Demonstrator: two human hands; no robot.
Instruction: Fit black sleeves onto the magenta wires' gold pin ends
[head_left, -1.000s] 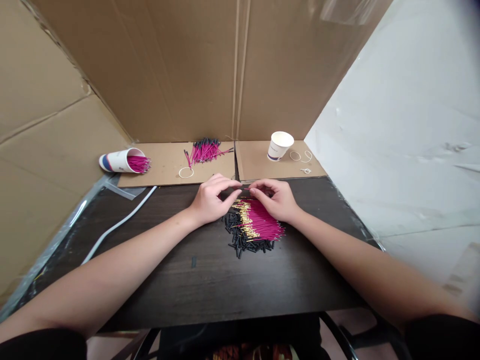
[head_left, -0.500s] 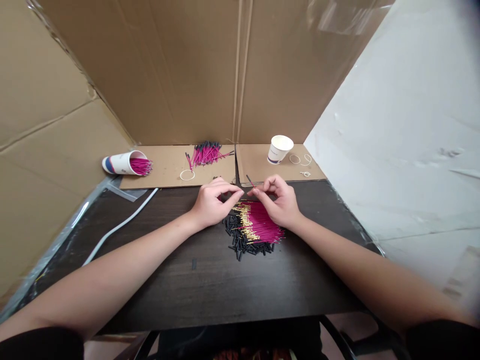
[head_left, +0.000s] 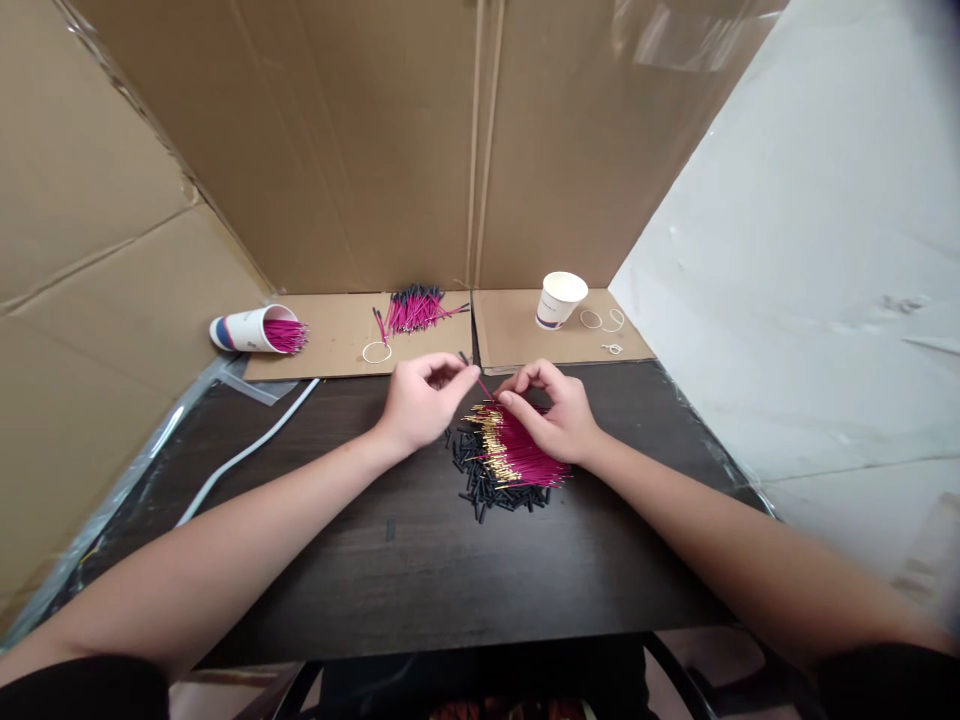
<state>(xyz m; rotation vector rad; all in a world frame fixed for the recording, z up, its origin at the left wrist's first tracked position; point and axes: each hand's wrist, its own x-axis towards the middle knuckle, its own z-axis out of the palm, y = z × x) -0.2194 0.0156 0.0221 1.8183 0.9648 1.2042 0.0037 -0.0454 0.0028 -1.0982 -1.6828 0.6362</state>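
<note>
A thin pink wire [head_left: 485, 388] with a black sleeve at its upper end slants between my two hands. My left hand [head_left: 424, 405] pinches it just below the sleeve, thumb against forefinger. At the wire's lower end are the closed fingertips of my right hand [head_left: 559, 412], its other fingers curled. Directly below lies a dense bundle of pink wires [head_left: 529, 450] with gold tips facing left. Loose black sleeves [head_left: 487, 495] are heaped around the bundle's left and near sides.
On a cardboard strip [head_left: 330, 350] at the back lies a pile of black-ended pink wires [head_left: 416, 310]. A tipped paper cup [head_left: 247, 328] holds more wires at left. An upright paper cup [head_left: 559, 302] and rubber bands [head_left: 591, 319] sit at right. A pale cable [head_left: 247, 450] crosses the left side.
My left fingers have closed on the wire near its black sleeve. The wire now leans left, and my right hand has dropped slightly.
</note>
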